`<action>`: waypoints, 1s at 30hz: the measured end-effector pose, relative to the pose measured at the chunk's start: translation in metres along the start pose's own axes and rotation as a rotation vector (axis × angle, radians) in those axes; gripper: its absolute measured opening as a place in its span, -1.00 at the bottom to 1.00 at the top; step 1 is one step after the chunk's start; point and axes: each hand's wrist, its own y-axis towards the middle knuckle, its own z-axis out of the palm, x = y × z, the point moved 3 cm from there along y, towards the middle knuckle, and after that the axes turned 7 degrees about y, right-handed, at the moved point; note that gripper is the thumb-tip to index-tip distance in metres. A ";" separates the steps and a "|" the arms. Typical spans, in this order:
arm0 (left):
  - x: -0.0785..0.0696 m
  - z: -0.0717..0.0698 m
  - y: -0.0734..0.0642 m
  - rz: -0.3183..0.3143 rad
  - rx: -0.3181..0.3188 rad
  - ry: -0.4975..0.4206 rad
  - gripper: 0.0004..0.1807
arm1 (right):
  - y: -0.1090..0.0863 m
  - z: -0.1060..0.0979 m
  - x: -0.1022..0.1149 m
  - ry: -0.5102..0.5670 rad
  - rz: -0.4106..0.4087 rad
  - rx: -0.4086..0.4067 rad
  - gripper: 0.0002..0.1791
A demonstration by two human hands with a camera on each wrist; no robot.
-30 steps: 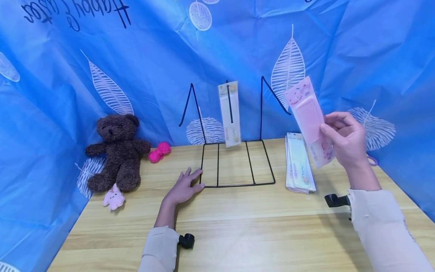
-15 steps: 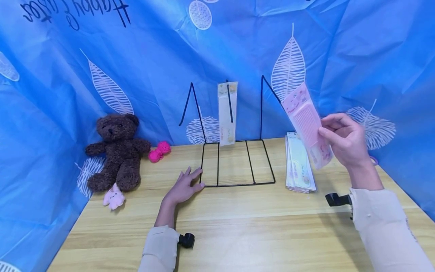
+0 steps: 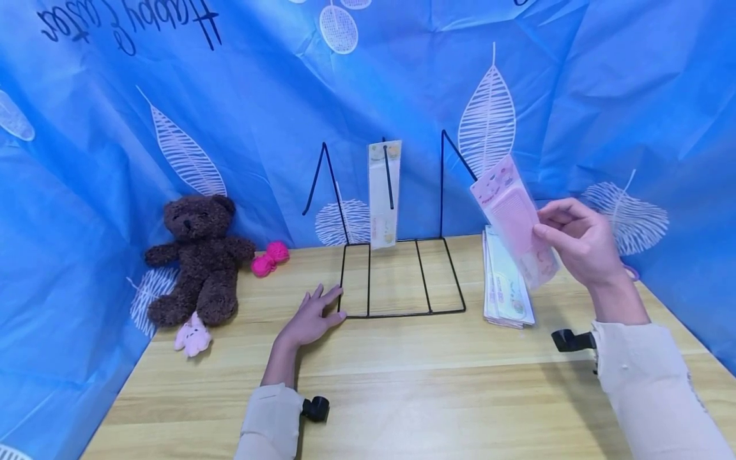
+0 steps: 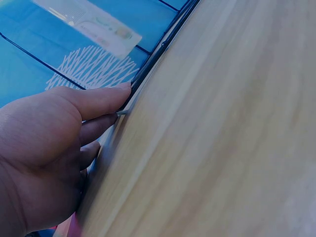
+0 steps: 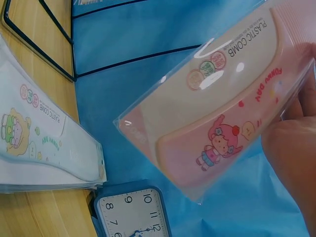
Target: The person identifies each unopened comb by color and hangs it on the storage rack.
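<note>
My right hand (image 3: 577, 239) pinches a pink plastic comb in a clear packet (image 3: 512, 214) by its right edge, held tilted in the air. The right wrist view shows the comb's (image 5: 222, 118) cartoon girl print. The packet's upper left corner overlaps the tip of the right arm of a black wire rack (image 3: 402, 315), so that tip is hidden. On the rack's middle arm hangs a pale packaged comb (image 3: 382, 217). My left hand (image 3: 310, 317) lies with extended fingers at the rack base's front left corner; its thumb and fingertips touch the wire in the left wrist view.
A stack of packaged combs (image 3: 507, 297) lies right of the rack. A blue-framed clock (image 5: 131, 212) stands close to it in the right wrist view. To the left are a brown teddy bear (image 3: 201, 255), a pink bow (image 3: 270, 257) and a small pink plush (image 3: 193, 335).
My right hand has brought the pink comb packet slightly down and left, so it now covers the right arm's tip. The hanging comb has swung slightly. The left hand stays put.
</note>
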 end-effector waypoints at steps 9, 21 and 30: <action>0.000 0.000 0.000 -0.006 -0.001 -0.010 -0.33 | -0.003 -0.004 -0.004 -0.012 0.065 0.083 -0.68; -0.001 0.000 0.000 -0.009 -0.001 -0.011 -0.33 | -0.007 -0.007 -0.005 -0.036 0.065 0.051 -0.69; -0.001 0.000 0.000 -0.012 0.001 -0.010 -0.33 | -0.010 -0.008 -0.006 -0.032 0.073 0.052 -0.70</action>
